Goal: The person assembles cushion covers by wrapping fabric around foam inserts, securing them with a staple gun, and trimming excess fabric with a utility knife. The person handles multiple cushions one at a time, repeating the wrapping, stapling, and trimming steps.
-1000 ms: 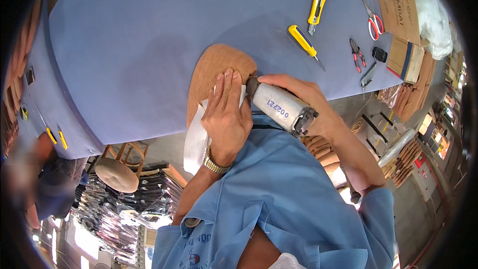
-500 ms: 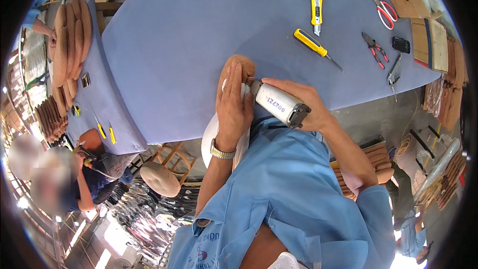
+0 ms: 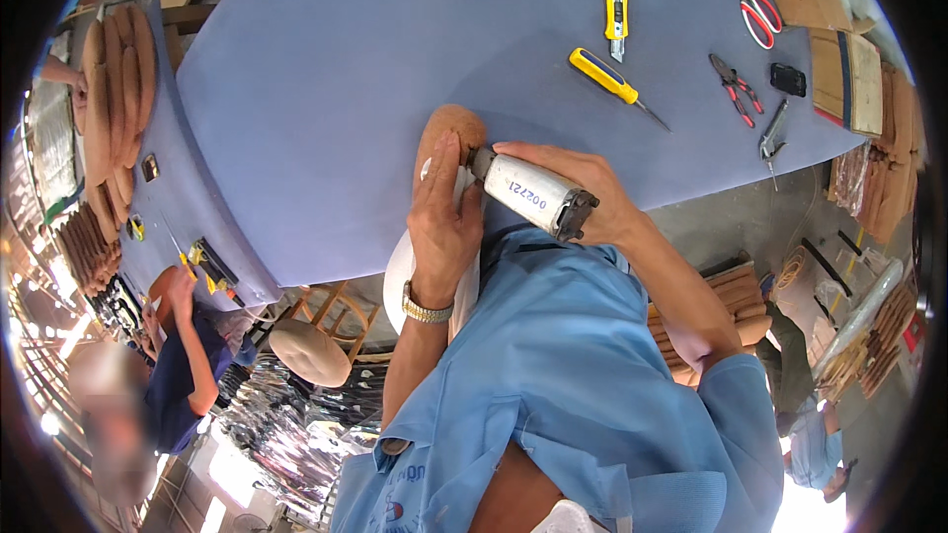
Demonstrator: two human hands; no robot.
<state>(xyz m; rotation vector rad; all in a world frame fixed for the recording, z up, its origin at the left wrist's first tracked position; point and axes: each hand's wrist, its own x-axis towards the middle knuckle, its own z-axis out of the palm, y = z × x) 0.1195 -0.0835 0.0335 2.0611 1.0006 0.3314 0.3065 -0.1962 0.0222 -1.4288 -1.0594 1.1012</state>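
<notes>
At the table's near edge, my left hand (image 3: 441,242) lies over a brown padded cushion (image 3: 456,121) with a pale underside, its fingers together and pressing the fabric edge down. Behind that wrist the cushion's off-white side (image 3: 395,281) shows. My right hand (image 3: 592,183) is wrapped round a silver pneumatic staple gun (image 3: 528,192). The gun's nose meets the cushion close to my left fingertips. The exact contact point and the gun's handle are hidden.
On the blue table (image 3: 336,69) lie a yellow box cutter (image 3: 616,10), a yellow screwdriver (image 3: 607,77), red-handled scissors (image 3: 755,15), pliers (image 3: 736,89) and a small metal hand tool (image 3: 773,133). Brown cushions (image 3: 120,89) are stacked left. A co-worker (image 3: 183,365) is at the left table.
My left hand's fingers have shifted slightly on the cushion, and the gun's nose stays beside them. The co-worker at left has let go of a tool, which now lies on that table.
</notes>
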